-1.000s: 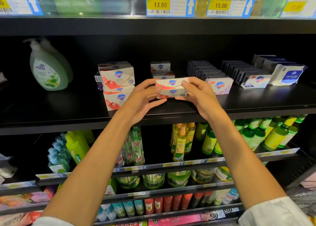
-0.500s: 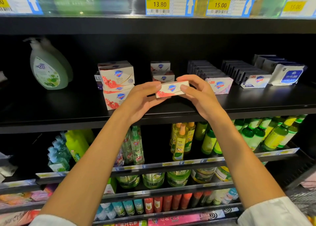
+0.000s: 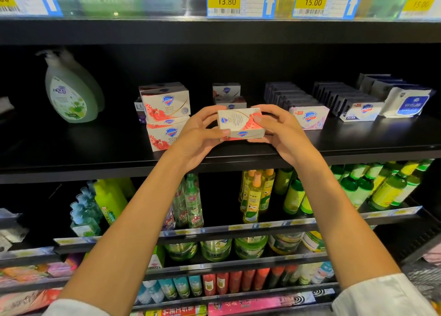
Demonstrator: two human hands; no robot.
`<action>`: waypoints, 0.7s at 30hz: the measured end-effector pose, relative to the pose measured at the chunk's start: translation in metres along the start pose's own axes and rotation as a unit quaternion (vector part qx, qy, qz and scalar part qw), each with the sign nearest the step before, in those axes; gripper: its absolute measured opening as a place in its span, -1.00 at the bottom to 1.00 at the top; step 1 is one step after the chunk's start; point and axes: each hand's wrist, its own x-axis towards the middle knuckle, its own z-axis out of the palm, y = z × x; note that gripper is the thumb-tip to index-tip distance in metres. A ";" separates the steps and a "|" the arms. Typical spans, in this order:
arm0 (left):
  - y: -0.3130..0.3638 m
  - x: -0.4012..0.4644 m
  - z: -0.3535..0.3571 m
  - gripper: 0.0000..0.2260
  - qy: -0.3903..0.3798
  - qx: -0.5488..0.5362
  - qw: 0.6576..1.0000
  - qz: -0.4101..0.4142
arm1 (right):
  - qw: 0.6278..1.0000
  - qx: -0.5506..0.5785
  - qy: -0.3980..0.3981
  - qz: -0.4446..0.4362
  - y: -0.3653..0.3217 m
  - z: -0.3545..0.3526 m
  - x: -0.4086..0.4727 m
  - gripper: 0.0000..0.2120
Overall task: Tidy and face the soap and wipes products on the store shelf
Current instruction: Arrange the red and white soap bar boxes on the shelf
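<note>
1. Head view, far left of the black shelf (image 3: 71, 148): a green pump bottle (image 3: 69, 96) stands alone;
2. next, two stacked pomegranate soap boxes (image 3: 167, 117) face forward;
3. left hand (image 3: 198, 136) pinches the left end of the held soap box (image 3: 241, 124), thumb in front;
4. that box is tilted, above the shelf's front edge;
5. right hand (image 3: 281, 131) grips its right end, fingers curled;
6. pink soap box (image 3: 309, 117), then a wipes pack (image 3: 408, 102), sit further right.
</note>
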 end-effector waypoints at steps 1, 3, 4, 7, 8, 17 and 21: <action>0.000 0.000 0.000 -0.47 -0.002 0.002 1.000 0.000 | 1.000 -0.001 0.000 -0.001 0.000 0.000 -0.001 -0.65; -0.001 0.000 0.000 -0.47 -0.001 0.004 1.000 -0.002 | 1.000 -0.001 -0.002 -0.004 0.000 -0.001 -0.001 -0.63; -0.001 0.001 0.000 -0.47 0.001 0.003 1.000 -0.005 | 1.000 -0.005 -0.002 -0.007 0.001 -0.001 -0.001 -0.63; -0.001 0.002 0.001 -0.50 0.012 -0.010 1.000 -0.020 | 0.999 -0.026 0.000 -0.026 0.002 -0.002 -0.001 -0.63; -0.001 0.003 0.002 -0.51 0.017 -0.016 0.999 -0.027 | 0.999 -0.025 0.002 -0.034 0.002 -0.002 -0.001 -0.62; -0.004 0.004 0.002 -0.64 0.032 0.012 0.999 -0.025 | 0.997 -0.036 -0.001 -0.062 0.001 -0.001 -0.005 -0.57; -0.003 0.003 0.001 -0.62 0.023 0.035 0.999 0.002 | 1.000 -0.014 0.000 -0.024 -0.002 0.003 -0.004 -0.68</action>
